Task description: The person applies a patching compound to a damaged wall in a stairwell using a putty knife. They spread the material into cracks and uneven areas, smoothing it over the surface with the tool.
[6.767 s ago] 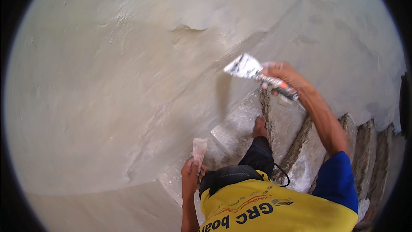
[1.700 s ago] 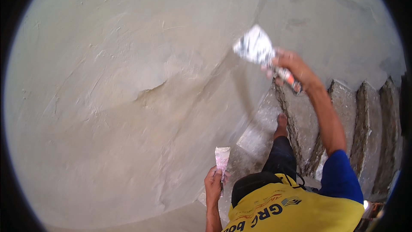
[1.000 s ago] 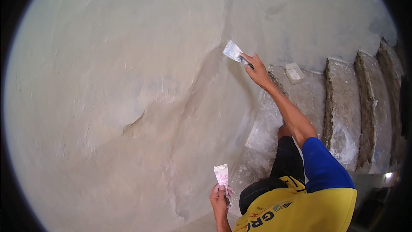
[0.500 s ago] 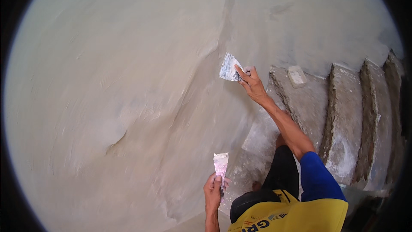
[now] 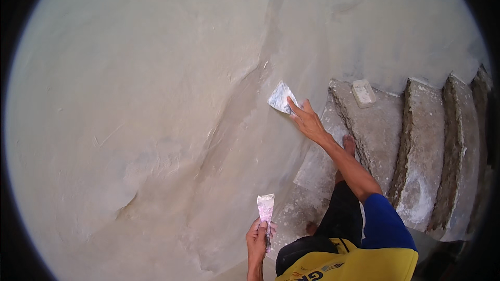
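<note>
My right hand grips a wide putty knife, its index finger pressed along the blade. The blade is smeared with white filler and lies against the grey plastered wall, beside a darker, damp-looking band. Lower down, my left hand is closed around the handle of a narrower putty knife. That blade points up, coated in pinkish-white filler, and appears apart from the wall.
Rough concrete steps climb along the wall at the right, their edges crumbly. A small pale plastic container sits on one step close to the wall. My bare foot rests on the stairs below it.
My right hand has moved down slightly with the wide putty knife along the wall. The left hand with the narrower knife has lowered a little. The view has shifted slightly.
</note>
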The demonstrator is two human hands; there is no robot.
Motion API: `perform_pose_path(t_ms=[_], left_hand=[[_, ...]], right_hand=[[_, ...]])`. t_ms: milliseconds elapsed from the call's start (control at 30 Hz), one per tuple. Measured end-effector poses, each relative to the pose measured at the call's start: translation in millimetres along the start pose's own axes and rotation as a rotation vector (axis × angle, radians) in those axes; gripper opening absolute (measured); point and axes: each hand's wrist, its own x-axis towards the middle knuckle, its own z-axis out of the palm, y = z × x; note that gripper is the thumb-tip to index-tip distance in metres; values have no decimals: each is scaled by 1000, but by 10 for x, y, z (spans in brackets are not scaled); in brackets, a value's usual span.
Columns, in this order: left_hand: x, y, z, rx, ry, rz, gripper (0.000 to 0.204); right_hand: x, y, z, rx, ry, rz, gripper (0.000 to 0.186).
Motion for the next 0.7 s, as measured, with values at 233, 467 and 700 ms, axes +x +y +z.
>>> perform_pose_path(t_ms=[233, 467, 700], left_hand=[[41, 9, 15, -19, -17, 77, 31], [-43, -135, -49, -71, 61, 27, 29], [-35, -105, -77, -84, 44, 48, 30]], right_hand=[[694, -945, -711, 524, -43, 430, 56], [449, -1043, -191, 343, -19, 315, 60], [-301, -1175, 84, 205, -56, 39, 64]])
